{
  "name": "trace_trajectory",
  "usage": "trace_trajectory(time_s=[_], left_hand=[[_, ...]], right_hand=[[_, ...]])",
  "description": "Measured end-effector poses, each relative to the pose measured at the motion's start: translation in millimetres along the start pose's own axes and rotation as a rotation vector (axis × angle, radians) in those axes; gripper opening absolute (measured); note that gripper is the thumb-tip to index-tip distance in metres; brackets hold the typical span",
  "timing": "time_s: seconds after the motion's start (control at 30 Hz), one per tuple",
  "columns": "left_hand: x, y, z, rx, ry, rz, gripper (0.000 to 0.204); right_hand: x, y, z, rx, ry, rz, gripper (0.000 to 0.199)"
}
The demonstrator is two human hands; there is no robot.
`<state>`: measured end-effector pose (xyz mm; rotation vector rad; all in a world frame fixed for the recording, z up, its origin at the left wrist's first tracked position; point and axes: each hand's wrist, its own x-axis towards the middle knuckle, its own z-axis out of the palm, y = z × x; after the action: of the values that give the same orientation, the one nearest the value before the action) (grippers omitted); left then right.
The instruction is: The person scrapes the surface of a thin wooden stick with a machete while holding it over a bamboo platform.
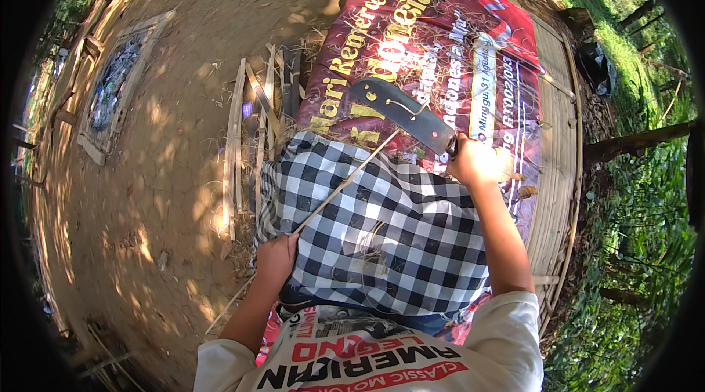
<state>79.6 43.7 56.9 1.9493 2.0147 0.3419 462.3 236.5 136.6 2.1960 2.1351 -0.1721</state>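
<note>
Your left hand [275,258] was closed around the near end of a thin bamboo strip [345,185], low at the near-left edge of the checked cloth [382,230] over your lap. The strip ran up and away across the cloth to meet the dark blade of the machete [400,114], whose handle your right hand [477,163] gripped in a full fist near the cloth's far-right corner. The edge sat on a very slender piece, so I judged it could skate off or bite too deep and snap the strip, and a slip along it would have driven the blade toward your left fingers or your thigh. Farther off, more bamboo slats [246,128] lay on the dirt by the left edge of the red banner [440,40]
</note>
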Motion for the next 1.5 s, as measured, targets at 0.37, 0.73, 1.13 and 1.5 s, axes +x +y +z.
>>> trace_trajectory(time_s=[0.37,0.73,1.13,1.5], left_hand=[[-10.4,-13.2,0.9,-0.007,0.010,-0.026,0.042],[-11.3,-14.5,3.3,-0.068,0.031,-0.064,0.040],[-16.0,2.8,-18.4,-0.074,0.134,-0.028,0.042],[-24.9,42.0,-77.5,-0.152,0.273,0.031,0.039]], right_hand=[[-18.0,-22.5,17.7,0.001,0.123,-0.251,0.021],[-67.9,119.8,-34.7,0.277,0.269,0.472,0.024],[-143.2,38.5,-25.5,0.587,0.245,0.306,0.021],[-209.8,50.7,-5.4,0.780,0.393,0.295,0.016]])
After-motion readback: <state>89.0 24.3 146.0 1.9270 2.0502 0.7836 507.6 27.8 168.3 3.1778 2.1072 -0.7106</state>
